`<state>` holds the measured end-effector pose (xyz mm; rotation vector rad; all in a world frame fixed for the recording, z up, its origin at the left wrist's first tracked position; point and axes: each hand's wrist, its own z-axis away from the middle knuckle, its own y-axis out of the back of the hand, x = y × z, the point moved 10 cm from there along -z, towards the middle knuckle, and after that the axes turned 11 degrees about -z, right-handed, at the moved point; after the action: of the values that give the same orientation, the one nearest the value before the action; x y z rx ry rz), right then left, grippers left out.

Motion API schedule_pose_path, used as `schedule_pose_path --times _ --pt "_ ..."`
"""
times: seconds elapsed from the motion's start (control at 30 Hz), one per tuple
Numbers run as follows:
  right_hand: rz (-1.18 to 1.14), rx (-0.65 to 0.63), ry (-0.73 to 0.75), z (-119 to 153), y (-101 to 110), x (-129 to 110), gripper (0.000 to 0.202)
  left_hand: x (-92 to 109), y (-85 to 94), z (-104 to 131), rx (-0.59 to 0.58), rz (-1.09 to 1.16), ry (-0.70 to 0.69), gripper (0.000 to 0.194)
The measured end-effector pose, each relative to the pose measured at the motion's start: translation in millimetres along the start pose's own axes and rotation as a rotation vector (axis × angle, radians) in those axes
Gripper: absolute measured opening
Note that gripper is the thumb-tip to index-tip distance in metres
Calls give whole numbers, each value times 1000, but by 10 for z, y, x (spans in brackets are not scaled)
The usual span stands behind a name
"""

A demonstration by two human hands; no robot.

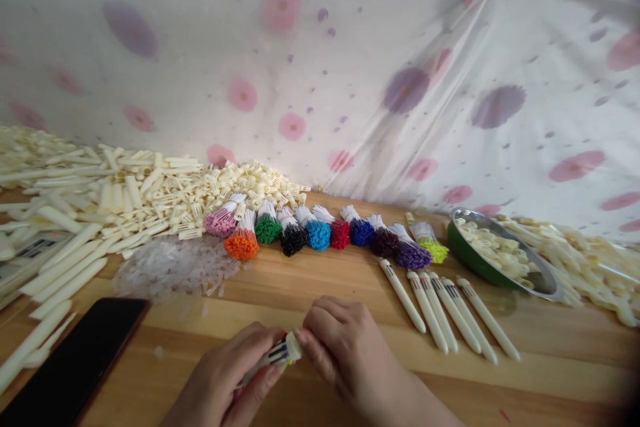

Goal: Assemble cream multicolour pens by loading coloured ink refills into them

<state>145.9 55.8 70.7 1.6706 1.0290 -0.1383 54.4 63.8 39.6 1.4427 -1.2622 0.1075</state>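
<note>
At the front of the table my left hand (235, 373) is closed around a white multicolour pen (280, 352) with coloured sliders showing in its slots. The pen's cap end points up and to the right. My right hand (345, 353) is closed, its thumb and fingertips at that cap end; whether they pinch a small part there is hidden. Beyond my hands stands a row of refill bundles, among them orange (241, 245), black (293, 233) and purple (413, 250). To the right lie several assembled multicolour pens (435, 310) side by side.
A black phone (85, 360) lies at the front left. Behind it are a heap of small clear plastic pieces (170, 267) and a large pile of cream pen parts (125, 193). A green bowl (463, 247) of cream parts stands right, beside more cream parts (590, 267). A flowered plastic sheet (320, 67) hangs behind.
</note>
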Motion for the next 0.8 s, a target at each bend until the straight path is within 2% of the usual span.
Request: schedule_pose_path --times 0.17,0.33,0.43,0.53,0.63,0.8 --pt "-173 -74 -139 39 -2 140 42 -21 -27 9 -29 8 19 32" --pt "-253 -144 -112 31 66 78 14 -170 -69 52 -97 63 122 28" --pt "-124 -184 -38 13 -14 34 17 -243 -102 72 -142 114 203 25" --pt "81 -189 31 0 -138 29 27 -253 -158 72 -188 141 225 24" --pt "115 -131 18 1 -191 79 38 -228 -165 51 -161 97 185 21" --pt "13 -33 -150 34 -188 244 49 -59 -115 18 -63 -121 0 24"
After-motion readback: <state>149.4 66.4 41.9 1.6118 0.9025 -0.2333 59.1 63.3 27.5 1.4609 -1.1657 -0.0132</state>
